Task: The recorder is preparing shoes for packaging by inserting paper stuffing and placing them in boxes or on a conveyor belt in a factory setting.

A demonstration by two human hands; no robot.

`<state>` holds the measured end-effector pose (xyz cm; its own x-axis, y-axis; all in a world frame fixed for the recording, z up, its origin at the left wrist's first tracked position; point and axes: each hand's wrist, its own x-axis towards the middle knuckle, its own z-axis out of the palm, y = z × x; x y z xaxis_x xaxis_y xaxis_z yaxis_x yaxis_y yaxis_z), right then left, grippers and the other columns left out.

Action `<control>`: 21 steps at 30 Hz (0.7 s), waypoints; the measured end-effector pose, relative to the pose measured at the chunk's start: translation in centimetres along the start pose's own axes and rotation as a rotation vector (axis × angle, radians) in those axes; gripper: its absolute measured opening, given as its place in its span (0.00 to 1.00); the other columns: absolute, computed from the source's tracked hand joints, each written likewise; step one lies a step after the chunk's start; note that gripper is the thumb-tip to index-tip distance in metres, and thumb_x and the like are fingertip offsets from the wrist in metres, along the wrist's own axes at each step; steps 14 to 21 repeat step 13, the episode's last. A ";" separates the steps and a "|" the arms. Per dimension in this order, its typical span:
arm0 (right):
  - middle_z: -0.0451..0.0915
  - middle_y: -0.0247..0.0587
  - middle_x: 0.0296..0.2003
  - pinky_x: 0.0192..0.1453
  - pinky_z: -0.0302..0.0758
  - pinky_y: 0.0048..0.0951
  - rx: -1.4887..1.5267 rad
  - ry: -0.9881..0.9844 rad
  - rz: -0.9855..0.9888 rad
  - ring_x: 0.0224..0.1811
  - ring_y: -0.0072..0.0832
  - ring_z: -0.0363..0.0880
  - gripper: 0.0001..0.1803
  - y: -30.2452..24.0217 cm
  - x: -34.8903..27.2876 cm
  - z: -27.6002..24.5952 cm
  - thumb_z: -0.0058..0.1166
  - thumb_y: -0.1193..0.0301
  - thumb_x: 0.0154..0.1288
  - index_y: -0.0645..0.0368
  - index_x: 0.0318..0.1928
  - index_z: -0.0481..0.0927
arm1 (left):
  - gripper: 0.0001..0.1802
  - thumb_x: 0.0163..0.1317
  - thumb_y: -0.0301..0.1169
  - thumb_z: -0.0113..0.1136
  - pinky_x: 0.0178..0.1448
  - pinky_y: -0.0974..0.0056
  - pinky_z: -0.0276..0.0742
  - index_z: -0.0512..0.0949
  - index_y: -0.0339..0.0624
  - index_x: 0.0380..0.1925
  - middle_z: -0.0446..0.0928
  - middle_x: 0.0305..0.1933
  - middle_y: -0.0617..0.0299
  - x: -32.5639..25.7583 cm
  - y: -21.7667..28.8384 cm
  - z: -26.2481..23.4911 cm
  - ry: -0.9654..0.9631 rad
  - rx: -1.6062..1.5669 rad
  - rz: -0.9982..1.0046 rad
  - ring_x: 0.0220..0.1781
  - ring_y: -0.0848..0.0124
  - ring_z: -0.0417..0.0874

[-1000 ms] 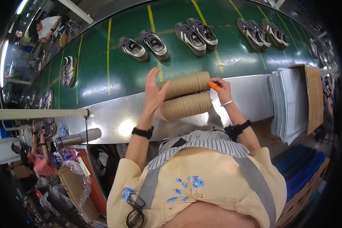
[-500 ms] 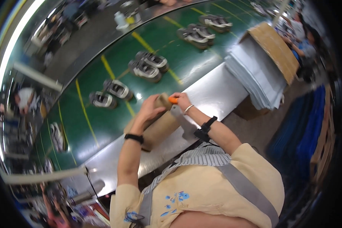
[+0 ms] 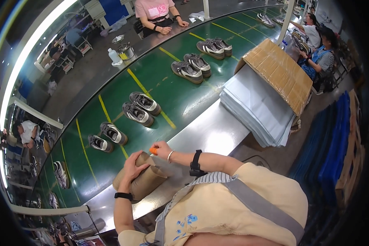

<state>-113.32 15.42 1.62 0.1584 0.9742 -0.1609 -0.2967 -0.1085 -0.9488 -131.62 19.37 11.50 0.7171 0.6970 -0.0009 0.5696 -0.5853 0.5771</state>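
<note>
On the metal bench, a brown cardboard piece [image 3: 145,184] with curved, rolled-looking sides lies at an angle. My left hand [image 3: 133,167] is on its upper part, thumb on one side and fingers over the far edge, gripping it. My right hand [image 3: 164,150] is closed around a small orange object [image 3: 153,150], just beyond the cardboard's right end. Most of that orange object is hidden by the fingers, so its kind cannot be told. Several pairs of grey and white sneakers, one pair [image 3: 141,108] beyond my hands, stand on the green conveyor belt [image 3: 151,135].
Right of my hands, a stack of pale sheets [image 3: 258,106] lies by an opened cardboard box [image 3: 279,71] on the metal bench [image 3: 217,139]. Blue material [image 3: 332,143] sits on a wooden pallet at right. Across the belt sits a person [image 3: 158,16]; others work at far right.
My view has shifted, so hands and cardboard appear lower and further left. The sneakers on the belt appear shifted too. My left hand still grips the cardboard, my right still holds the orange object.
</note>
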 end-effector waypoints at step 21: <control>0.84 0.36 0.32 0.38 0.78 0.28 -0.457 -0.515 -0.080 0.30 0.22 0.79 0.11 1.3 1.6 1.4 0.54 0.75 0.58 0.56 0.40 0.86 | 0.37 0.43 0.49 0.73 0.63 0.57 0.70 0.76 0.43 0.53 0.77 0.54 0.49 -0.5 -2.1 0.1 0.017 0.024 -0.044 0.57 0.53 0.77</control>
